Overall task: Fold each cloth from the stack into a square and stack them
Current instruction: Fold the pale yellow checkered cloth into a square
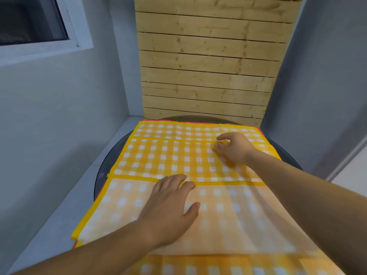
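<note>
The left hand [170, 205] lies flat, fingers straight, pinning the pale turned-over flap of the top checked cloth [168, 155], its hem just under the fingertips [178, 178]; keep that press firm and bring the far edge squarely onto this hem. The right hand [234, 148] curls at a farther hem, but blur hides whether it pinches fabric; the stack [198, 265] beneath is cut off nearside.

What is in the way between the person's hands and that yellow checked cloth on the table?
Nothing visible. Both hands touch the yellow checked cloth: the left hand lies flat on its pale folded-over part, the right hand appears to pinch the far hem.
</note>
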The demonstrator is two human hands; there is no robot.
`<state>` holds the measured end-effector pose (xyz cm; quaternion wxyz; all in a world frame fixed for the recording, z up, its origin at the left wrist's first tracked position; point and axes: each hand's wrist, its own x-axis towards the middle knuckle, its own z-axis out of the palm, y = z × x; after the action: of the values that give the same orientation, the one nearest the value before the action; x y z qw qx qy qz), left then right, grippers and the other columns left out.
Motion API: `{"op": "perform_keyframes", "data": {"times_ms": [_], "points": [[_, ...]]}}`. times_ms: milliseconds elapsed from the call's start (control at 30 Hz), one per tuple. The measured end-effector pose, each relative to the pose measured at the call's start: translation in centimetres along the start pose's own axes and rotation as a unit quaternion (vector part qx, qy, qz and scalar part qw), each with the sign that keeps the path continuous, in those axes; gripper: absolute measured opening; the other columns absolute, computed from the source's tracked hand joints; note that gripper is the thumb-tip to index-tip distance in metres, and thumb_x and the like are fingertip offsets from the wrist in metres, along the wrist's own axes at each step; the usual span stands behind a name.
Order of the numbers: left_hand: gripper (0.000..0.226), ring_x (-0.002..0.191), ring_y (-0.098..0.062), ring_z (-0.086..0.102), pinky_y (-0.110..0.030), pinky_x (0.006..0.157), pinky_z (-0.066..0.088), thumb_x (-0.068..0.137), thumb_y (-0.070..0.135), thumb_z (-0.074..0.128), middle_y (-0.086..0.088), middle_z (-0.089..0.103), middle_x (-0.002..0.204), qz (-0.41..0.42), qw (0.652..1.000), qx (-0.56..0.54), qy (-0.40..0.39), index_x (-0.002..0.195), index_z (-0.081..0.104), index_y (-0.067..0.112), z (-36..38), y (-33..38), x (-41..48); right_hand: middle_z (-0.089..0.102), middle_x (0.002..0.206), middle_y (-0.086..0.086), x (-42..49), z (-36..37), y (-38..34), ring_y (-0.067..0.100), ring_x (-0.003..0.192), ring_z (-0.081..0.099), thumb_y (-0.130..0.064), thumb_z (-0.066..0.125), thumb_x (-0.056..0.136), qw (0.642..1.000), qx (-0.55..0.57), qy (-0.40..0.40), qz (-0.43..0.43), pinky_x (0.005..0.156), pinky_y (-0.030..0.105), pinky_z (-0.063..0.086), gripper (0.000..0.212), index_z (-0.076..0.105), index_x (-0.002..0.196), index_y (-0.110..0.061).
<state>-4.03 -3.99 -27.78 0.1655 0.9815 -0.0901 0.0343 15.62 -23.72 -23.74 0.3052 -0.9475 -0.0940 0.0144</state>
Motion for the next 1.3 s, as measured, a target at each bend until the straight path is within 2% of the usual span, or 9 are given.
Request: {"op": "perform_keyframes", "data": {"times_ms": [200, 300, 400, 500, 667, 867, 1033, 1167, 1300], "points": [[0.049, 0.145, -0.005, 0.005, -0.029, 0.123, 0.004, 0.102, 0.053, 0.03, 0.017, 0.018, 0.157, 0.003, 1.0, -0.013, 0.009, 0.147, 0.031, 0.036, -0.2, -0.1, -0.1, 0.064, 0.113, -0.004, 2.3, 0.8, -0.1, 0.022, 0.109, 0.059, -0.047, 0.068, 0.086, 0.998, -0.068, -0.001, 0.006, 0.099, 0.042, 0.048, 0.041, 0.063, 0.121, -0.027], [0.049, 0.147, -0.007, 0.005, -0.031, 0.124, 0.004, 0.102, 0.051, 0.03, 0.014, 0.017, 0.158, 0.007, 1.0, -0.005, 0.009, 0.148, 0.031, 0.033, -0.2, 0.0, -0.1, 0.07, 0.086, -0.006, 2.4, 0.3, -0.2, 0.019, 0.093, 0.065, -0.041, 0.068, 0.087, 0.999, -0.04, 0.01, 0.003, 0.093, 0.04, 0.05, 0.024, 0.067, 0.107, -0.028], [0.048, 0.144, -0.012, 0.01, -0.03, 0.121, 0.013, 0.101, 0.051, 0.03, 0.01, 0.02, 0.152, 0.005, 1.0, 0.007, 0.022, 0.144, 0.036, 0.032, -0.1, 0.0, -0.3, 0.07, 0.088, -0.007, 1.6, -1.0, -1.2, 0.019, 0.092, 0.063, -0.035, 0.066, 0.09, 0.998, -0.05, 0.029, -0.04, 0.091, 0.043, 0.051, 0.008, 0.071, 0.091, -0.028], [0.052, 0.13, -0.014, 0.025, -0.029, 0.112, 0.022, 0.095, 0.053, 0.022, 0.008, 0.029, 0.132, 0.013, 0.998, 0.04, 0.04, 0.133, 0.047, 0.029, -0.4, 0.4, -0.6, 0.066, 0.084, -0.014, -0.6, -3.0, -2.4, 0.017, 0.09, 0.062, -0.035, 0.064, 0.091, 0.994, -0.059, 0.046, -0.08, 0.092, 0.044, 0.048, 0.014, 0.068, 0.078, -0.032], [0.04, 0.108, -0.018, 0.035, -0.032, 0.096, 0.029, 0.098, 0.05, 0.026, 0.007, 0.035, 0.11, 0.013, 0.993, 0.112, 0.025, 0.119, 0.051, 0.027, -1.2, 1.1, -0.6, 0.065, 0.078, -0.016, -5.6, -6.1, -4.4, 0.013, 0.084, 0.061, -0.037, 0.063, 0.091, 0.987, -0.065, 0.075, -0.127, 0.091, 0.045, 0.048, 0.015, 0.07, 0.08, -0.031], [0.047, 0.118, -0.021, 0.043, -0.035, 0.102, 0.034, 0.1, 0.052, 0.029, 0.004, 0.047, 0.125, 0.034, 0.993, 0.114, 0.017, 0.136, 0.046, 0.026, -2.7, 2.3, -1.9, 0.064, 0.081, -0.015, -12.2, -7.3, -5.2, 0.01, 0.081, 0.061, -0.034, 0.065, 0.09, 0.973, -0.132, 0.073, -0.172, 0.08, 0.032, 0.047, 0.012, 0.073, 0.083, -0.027], [0.036, 0.103, -0.022, 0.058, -0.035, 0.085, 0.052, 0.092, 0.042, 0.048, 0.002, 0.062, 0.113, 0.169, 0.972, 0.095, 0.135, 0.114, 0.066, 0.019, -4.9, 3.9, -4.1, 0.06, 0.085, -0.015, -16.4, -6.5, -4.3, 0.008, 0.083, 0.058, -0.036, 0.065, 0.089, 0.965, -0.156, 0.047, -0.204, 0.084, 0.036, 0.047, 0.01, 0.073, 0.085, -0.031], [0.034, 0.117, -0.028, 0.054, -0.04, 0.099, 0.043, 0.088, 0.035, 0.06, -0.008, 0.06, 0.127, 0.256, 0.938, 0.118, 0.204, 0.114, 0.067, 0.014, -6.4, 5.2, -5.4, 0.059, 0.091, -0.014, -19.3, -5.7, -3.4, 0.008, 0.092, 0.053, -0.036, 0.067, 0.089, 0.965, -0.136, 0.024, -0.224, 0.084, 0.032, 0.047, 0.008, 0.073, 0.088, -0.031], [0.061, 0.14, -0.029, 0.038, -0.039, 0.118, 0.022, 0.089, 0.054, 0.055, -0.012, 0.046, 0.149, 0.24, 0.947, 0.167, 0.135, 0.136, 0.054, 0.015, -6.6, 5.4, -5.9, 0.059, 0.095, -0.016, -21.6, -4.6, -2.5, 0.007, 0.097, 0.051, -0.037, 0.068, 0.088, 0.967, -0.119, -0.001, -0.223, 0.089, 0.028, 0.045, 0.007, 0.072, 0.088, -0.032]]}}
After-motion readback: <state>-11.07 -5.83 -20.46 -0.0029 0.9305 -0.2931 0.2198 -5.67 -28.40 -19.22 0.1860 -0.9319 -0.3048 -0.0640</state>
